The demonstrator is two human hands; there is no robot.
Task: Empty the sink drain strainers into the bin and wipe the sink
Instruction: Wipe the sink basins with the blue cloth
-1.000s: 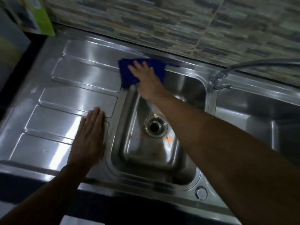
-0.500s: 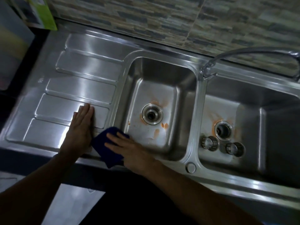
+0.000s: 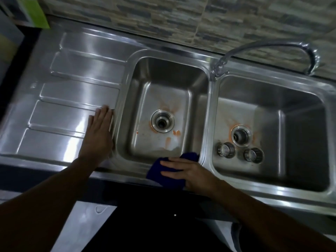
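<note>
The right hand [image 3: 189, 174] lies flat, fingers spread, on a dark blue cloth [image 3: 166, 179], pressing it onto the near rim of the sink [image 3: 181, 50] rather than gripping it — the cloth spills over the front edge and a corner of it rises against the near right corner of the left basin [image 3: 163, 99]. The left hand [image 3: 99, 133] is released and flat, palm down on the ribbed drainboard [image 3: 72, 99], its fingertips touching the raised edge just beside the left basin's left wall.

The left basin's drain [image 3: 162, 121] stands open with no strainer in it, and orange-brown stains ring it and streak the floor toward the near side. In the right basin [image 3: 300, 128], the drain [image 3: 241, 135] is likewise open and ringed with orange residue. Two metal strainers [image 3: 225, 149] sit on that basin's floor, near the drain on its near side — one to its left, the second strainer [image 3: 253, 154] to its right, set apart from each other.

A curved tap [image 3: 263, 47] arches from the far right, its spout ending above the divider between the basins. Behind the sink runs a stone-patterned tiled wall [image 3: 163, 15], and a green object [image 3: 34, 11] stands at the far left corner.
</note>
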